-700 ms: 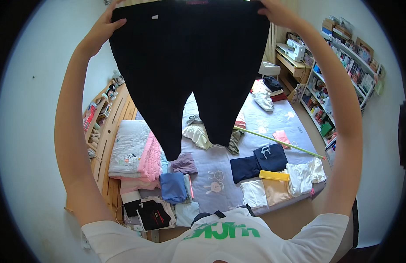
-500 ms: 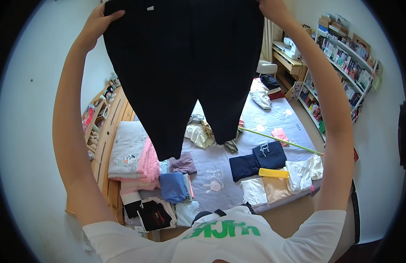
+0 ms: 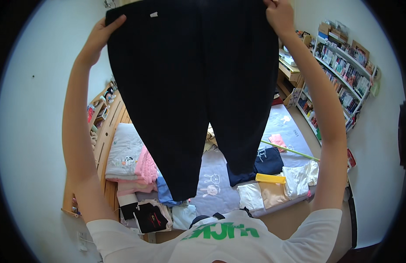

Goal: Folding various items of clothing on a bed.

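A pair of black trousers (image 3: 189, 83) hangs spread out between my raised hands, its legs dangling over the bed. My left hand (image 3: 102, 36) grips one upper corner at the waist, thumb lying over the front. At the other upper corner, my right hand (image 3: 278, 16) pinches the waistband with its fingers closed. A small white tag (image 3: 154, 14) shows near the waist on the left. The trousers hide the middle of the bed and part of the clothes there.
The bed (image 3: 220, 179) bears folded pink and grey bedding (image 3: 124, 153), a black garment (image 3: 151, 218), white clothes (image 3: 250, 196), a navy garment (image 3: 269, 161), a yellow case (image 3: 270, 178) and a green stick (image 3: 295, 151). A bookshelf (image 3: 343, 61) stands at the right, a wooden headboard (image 3: 107, 144) at the left.
The trousers have come lower and nearer, their legs now covering more of the bed. Both hands have moved slightly down and right, still holding the waist.
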{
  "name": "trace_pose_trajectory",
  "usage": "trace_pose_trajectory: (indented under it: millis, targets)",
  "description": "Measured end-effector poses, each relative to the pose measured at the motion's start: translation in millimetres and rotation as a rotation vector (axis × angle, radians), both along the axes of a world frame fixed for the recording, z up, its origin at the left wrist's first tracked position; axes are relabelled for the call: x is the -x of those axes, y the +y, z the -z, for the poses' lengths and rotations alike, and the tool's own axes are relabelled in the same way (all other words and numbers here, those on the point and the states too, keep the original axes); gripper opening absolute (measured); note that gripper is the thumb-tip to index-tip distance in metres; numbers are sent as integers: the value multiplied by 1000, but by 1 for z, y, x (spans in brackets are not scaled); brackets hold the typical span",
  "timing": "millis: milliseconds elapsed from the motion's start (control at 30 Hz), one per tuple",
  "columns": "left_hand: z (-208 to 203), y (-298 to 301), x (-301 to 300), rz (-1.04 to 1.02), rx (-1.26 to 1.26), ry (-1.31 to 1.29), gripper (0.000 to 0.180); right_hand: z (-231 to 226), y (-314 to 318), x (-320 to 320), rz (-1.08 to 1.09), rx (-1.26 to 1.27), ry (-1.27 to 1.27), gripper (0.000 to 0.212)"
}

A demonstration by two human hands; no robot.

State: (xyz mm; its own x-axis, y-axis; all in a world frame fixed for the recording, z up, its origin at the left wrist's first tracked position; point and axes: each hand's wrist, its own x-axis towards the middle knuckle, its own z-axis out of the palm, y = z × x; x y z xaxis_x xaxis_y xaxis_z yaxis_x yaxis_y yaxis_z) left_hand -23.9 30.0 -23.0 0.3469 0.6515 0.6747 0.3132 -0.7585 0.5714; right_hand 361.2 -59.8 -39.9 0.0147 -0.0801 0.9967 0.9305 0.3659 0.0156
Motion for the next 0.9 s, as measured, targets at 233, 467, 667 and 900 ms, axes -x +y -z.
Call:
trace_pose_trajectory:
  millis: [233, 467, 667, 900]
  targets:
    - [23, -8, -29, 108, -97, -26, 40, -4, -9, 37, -149, -107, -87, 24]
    - [63, -41, -118, 345, -66, 189, 62, -12, -23, 88, -344, -67, -264, 20]
    - [65, -25, -118, 359, -253, 192, 51, -17, -37, 86, -308, -70, -331, 20]
    - [75, -40, -144, 167, -320, 137, 40, -17, -49, 59, -138, -90, -397, 21]
